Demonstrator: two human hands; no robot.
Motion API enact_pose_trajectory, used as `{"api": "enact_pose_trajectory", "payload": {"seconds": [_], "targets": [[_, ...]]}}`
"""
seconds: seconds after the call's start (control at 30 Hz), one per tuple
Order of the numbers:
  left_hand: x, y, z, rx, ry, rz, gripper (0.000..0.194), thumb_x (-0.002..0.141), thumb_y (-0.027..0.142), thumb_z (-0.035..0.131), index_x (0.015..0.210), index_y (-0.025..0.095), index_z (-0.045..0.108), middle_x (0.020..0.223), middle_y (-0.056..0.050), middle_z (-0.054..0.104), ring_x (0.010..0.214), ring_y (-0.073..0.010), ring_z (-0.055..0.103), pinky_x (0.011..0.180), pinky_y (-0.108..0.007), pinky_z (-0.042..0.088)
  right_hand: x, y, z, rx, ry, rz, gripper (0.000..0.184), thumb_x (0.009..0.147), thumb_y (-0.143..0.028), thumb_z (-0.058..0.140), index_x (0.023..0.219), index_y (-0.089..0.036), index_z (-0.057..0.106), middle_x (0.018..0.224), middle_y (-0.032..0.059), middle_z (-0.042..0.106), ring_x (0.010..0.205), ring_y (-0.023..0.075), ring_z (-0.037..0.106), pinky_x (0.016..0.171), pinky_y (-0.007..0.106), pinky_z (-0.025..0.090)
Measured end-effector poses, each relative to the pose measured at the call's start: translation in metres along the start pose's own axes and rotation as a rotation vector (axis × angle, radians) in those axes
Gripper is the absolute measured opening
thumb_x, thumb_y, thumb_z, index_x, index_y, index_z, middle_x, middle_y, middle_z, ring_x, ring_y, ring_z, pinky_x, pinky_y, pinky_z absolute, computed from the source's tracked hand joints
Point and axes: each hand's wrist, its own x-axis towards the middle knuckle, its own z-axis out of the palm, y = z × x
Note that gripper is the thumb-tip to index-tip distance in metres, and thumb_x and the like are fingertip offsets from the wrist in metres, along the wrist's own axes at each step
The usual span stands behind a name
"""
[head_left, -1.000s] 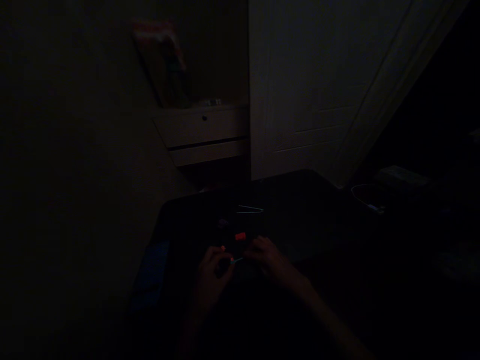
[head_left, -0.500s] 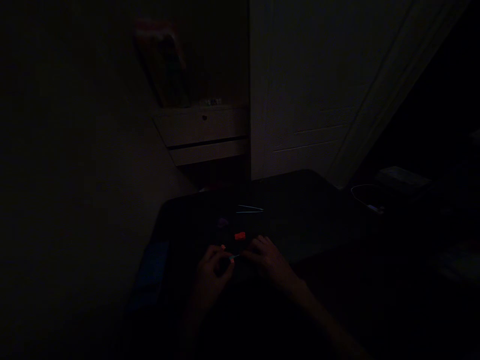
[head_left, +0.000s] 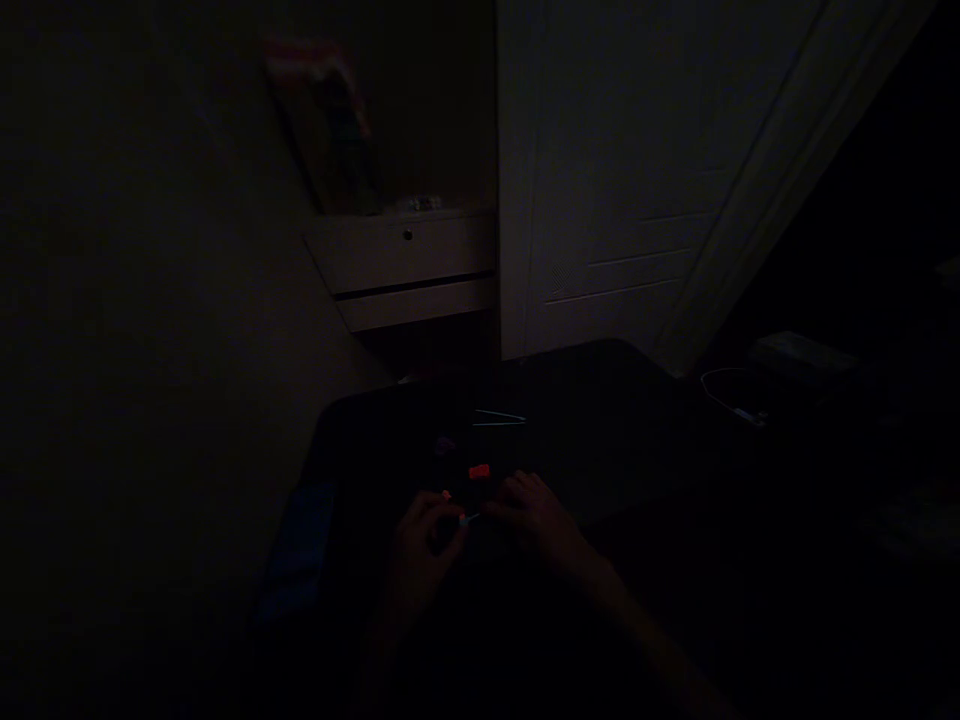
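My left hand (head_left: 429, 538) pinches a small orange-tipped piece (head_left: 463, 519) above the dark counter (head_left: 600, 430); my right hand (head_left: 529, 508) grips a thin stick (head_left: 473, 516) against it, an orange block (head_left: 479, 471) just beyond.

Small piece (head_left: 463, 520), pale with a bit of orange-red, sitting between left hand (head_left: 427, 535) thumb and fingertip; exact shape too dark to tell. Thin pale stick (head_left: 473, 516) slanting slightly up from piece toward right hand (head_left: 529, 510) fingertips, above the dark table (head_left: 600, 430).
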Motion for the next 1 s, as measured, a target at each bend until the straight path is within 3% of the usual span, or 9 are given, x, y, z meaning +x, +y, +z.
{"api": "enact_pose_trajectory", "payload": {"seconds": [0.33, 0.47, 0.7, 1.0], "targets": [[0.0007, 0.0009, -0.0006, 0.005, 0.009, 0.016, 0.02, 0.083, 0.03, 0.074, 0.102, 0.027, 0.081, 0.105, -0.005, 0.072, 0.064, -0.0136, 0.061, 0.062, -0.03, 0.056, -0.0028, -0.001, 0.0048, -0.027, 0.06, 0.039, 0.055, 0.09, 0.002, 0.06, 0.135, -0.03, 0.068, 0.121, 0.0085, 0.067, 0.118, 0.0282, 0.056, 0.113, 0.054, 0.042], [0.0015, 0.0014, -0.0008, 0.009, 0.015, 0.006, 0.017, 0.087, 0.035, 0.072, 0.098, 0.026, 0.082, 0.102, -0.005, 0.072, 0.061, -0.0134, 0.06, 0.06, -0.03, 0.056, -0.0012, -0.0015, 0.0028, -0.031, 0.043, 0.035, 0.056, 0.09, 0.003, 0.06, 0.135, -0.03, 0.068, 0.119, 0.0089, 0.067, 0.114, 0.0275, 0.057, 0.107, 0.051, 0.045], [0.001, 0.0044, 0.002, 0.01, 0.038, -0.006, 0.026, 0.096, 0.046, 0.065, 0.101, 0.027, 0.082, 0.1, -0.005, 0.075, 0.067, -0.0158, 0.065, 0.067, -0.032, 0.059, -0.0034, 0.0016, 0.007, 0.023, 0.148, 0.036, 0.057, 0.084, 0.007, 0.056, 0.131, -0.022, 0.068, 0.116, 0.0102, 0.067, 0.106, 0.0267, 0.056, 0.093, 0.042, 0.049], [0.0017, 0.0059, 0.0032, 0.021, 0.056, 0.022, 0.022, 0.093, 0.043, 0.069, 0.089, 0.025, 0.081, 0.091, -0.004, 0.076, 0.062, -0.0149, 0.064, 0.064, -0.03, 0.057, -0.001, 0.0021, 0.0068, 0.086, 0.232, 0.084, 0.046, 0.087, 0.004, 0.054, 0.122, -0.02, 0.071, 0.107, 0.0103, 0.067, 0.1, 0.0258, 0.058, 0.088, 0.039, 0.048]]}}
